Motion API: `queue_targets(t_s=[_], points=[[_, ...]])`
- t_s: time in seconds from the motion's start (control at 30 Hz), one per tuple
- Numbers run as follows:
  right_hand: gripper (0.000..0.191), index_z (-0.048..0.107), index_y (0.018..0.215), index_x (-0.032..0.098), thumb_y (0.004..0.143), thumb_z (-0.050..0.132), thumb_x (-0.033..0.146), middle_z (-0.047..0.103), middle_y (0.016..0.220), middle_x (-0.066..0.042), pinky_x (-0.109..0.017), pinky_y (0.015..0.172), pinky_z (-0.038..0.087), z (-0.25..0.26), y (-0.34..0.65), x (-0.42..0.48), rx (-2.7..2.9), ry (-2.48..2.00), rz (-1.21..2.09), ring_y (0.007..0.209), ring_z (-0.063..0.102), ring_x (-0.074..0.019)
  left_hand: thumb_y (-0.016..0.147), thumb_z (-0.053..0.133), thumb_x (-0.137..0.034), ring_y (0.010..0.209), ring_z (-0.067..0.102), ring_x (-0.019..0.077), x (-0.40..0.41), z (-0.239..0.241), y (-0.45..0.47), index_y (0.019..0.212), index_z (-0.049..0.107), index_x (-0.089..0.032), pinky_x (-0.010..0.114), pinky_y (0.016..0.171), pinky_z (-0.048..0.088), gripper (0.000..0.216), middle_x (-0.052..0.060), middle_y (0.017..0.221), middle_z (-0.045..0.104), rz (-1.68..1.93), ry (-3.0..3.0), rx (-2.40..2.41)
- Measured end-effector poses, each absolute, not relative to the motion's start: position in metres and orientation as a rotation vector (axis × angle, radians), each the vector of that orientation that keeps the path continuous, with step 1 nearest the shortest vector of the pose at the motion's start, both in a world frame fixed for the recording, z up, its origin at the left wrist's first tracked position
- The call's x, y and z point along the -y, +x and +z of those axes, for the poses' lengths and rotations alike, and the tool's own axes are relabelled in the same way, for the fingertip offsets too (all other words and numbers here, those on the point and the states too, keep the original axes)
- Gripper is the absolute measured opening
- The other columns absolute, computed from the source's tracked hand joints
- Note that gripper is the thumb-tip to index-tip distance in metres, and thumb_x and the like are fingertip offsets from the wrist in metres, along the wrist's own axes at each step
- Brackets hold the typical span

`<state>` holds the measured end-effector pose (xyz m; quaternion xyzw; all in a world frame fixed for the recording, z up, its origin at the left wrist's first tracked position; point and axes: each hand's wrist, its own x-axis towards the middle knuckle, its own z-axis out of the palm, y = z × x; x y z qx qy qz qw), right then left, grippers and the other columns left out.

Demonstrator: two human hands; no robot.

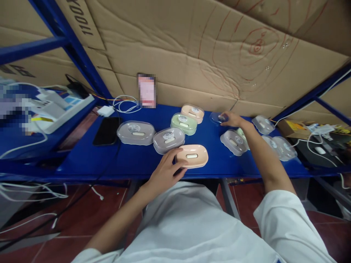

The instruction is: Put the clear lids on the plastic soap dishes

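Note:
My left hand [168,170] grips the left end of a peach oval soap dish [201,157] at the table's front edge. This dish has no clear cover on it, and a white oblong piece sits in its middle. Farther off to the right, my right hand [233,119] has its fingers closed on the edge of a clear plastic lid [215,117]. Behind the left hand are lidded dishes: a grey one [175,144], another grey one [127,137], a green one [189,128] and a peach one [199,116]. A grey lidded dish [229,142] lies near my right forearm.
More lidded dishes, one at the back [263,124] and one in front [286,149], stand at the right. On the left lie a black phone [106,131] and a white charger [105,110]. A lit phone [147,91] leans against the cardboard wall [170,54]. Blue frame posts flank the table [131,160].

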<state>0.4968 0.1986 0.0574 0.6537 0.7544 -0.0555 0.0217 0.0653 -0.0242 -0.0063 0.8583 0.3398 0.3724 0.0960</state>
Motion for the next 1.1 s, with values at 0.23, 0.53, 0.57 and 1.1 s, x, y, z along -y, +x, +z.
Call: queue_targets(t_s=[0.23,0.53,0.57,1.1], points=[[0.088,0.052,0.156,0.021,0.078,0.091,0.038,0.055,0.158,-0.016,-0.046,0.119,0.048,0.051,0.457,-0.195,-2.516,1.906,-0.260,0.142,0.058,-0.0328,0.098,0.070,-0.020,0.144,0.055,0.0308,0.023,-0.003,0.065,0.112,0.074,-0.023,0.049,0.120,0.050,0.015,0.014,0.149,0.055,1.087,2.518,-1.004],[0.060,0.064,0.151,0.022,0.104,0.058,0.059,0.072,0.143,-0.011,-0.047,0.113,0.053,0.089,0.423,-0.126,-2.572,1.803,-0.303,0.128,0.071,-0.0353,0.104,0.063,-0.023,0.147,0.054,0.0300,0.024,-0.007,0.064,0.126,0.066,-0.024,0.048,0.120,0.052,0.023,0.014,0.152,0.054,0.995,2.454,-1.050],[0.060,0.063,0.152,0.023,0.106,0.055,0.060,0.071,0.145,-0.010,-0.048,0.114,0.052,0.091,0.415,-0.107,-2.623,1.770,-0.316,0.131,0.070,-0.0352,0.104,0.063,-0.024,0.148,0.053,0.0302,0.024,-0.007,0.064,0.134,0.063,-0.026,0.048,0.120,0.053,0.030,0.014,0.155,0.052,0.979,2.422,-1.079],[0.055,0.043,0.166,0.034,0.112,0.052,0.029,0.042,0.173,-0.006,-0.060,0.131,0.035,0.000,0.325,0.042,-3.257,1.465,0.095,0.166,0.026,-0.0299,0.102,0.069,-0.040,0.158,0.042,0.0308,0.018,-0.021,0.064,0.161,0.042,-0.033,0.051,0.131,0.038,0.065,0.013,0.168,0.043,1.018,2.265,-1.075]])
